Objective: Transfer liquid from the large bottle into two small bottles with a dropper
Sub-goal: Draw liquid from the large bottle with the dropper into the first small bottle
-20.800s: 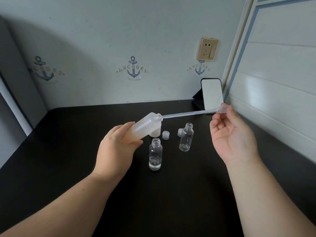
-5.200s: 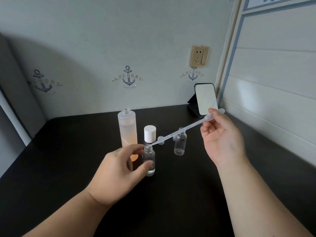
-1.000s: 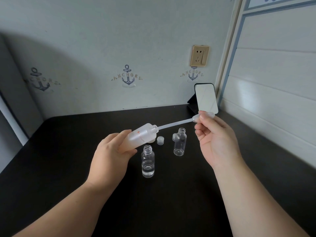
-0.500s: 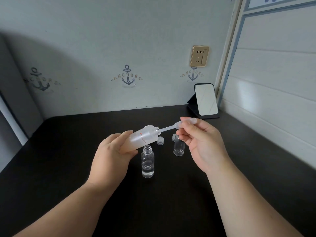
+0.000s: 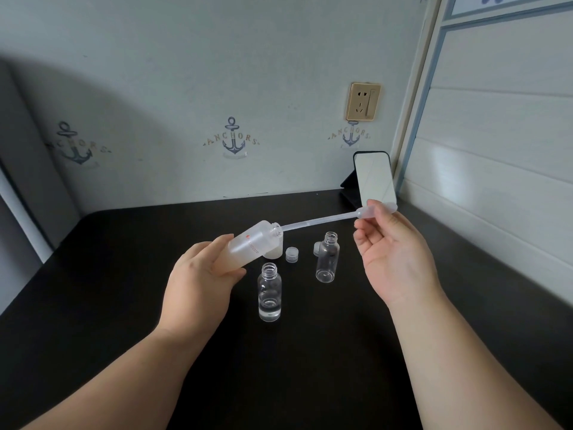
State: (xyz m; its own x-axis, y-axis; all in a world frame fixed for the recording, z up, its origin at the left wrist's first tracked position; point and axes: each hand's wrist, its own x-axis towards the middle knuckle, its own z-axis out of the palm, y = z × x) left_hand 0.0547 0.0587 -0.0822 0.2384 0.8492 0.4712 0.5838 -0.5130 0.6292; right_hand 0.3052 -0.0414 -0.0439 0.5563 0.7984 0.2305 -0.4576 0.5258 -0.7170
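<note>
the frosted large bottle [image 5: 252,248], with red lettering too small to read, is tilted with its open neck toward 2 o'clock, gripped by the left hand [image 5: 201,282] above the black table [image 5: 124,305]. the right hand [image 5: 393,252] pinches the bulb of the clear dropper [image 5: 325,219], whose tip sits in that neck. at 6 o'clock below stands a small bottle [image 5: 269,294] holding a little liquid, at 4 o'clock the other small bottle [image 5: 327,259]; "anchors" decals [image 5: 231,139] mark the wall.

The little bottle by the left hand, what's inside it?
The near small bottle has no cap and holds a shallow layer of clear liquid at the bottom; the rest looks empty. Nothing covers it. The far small bottle looks empty.
</note>
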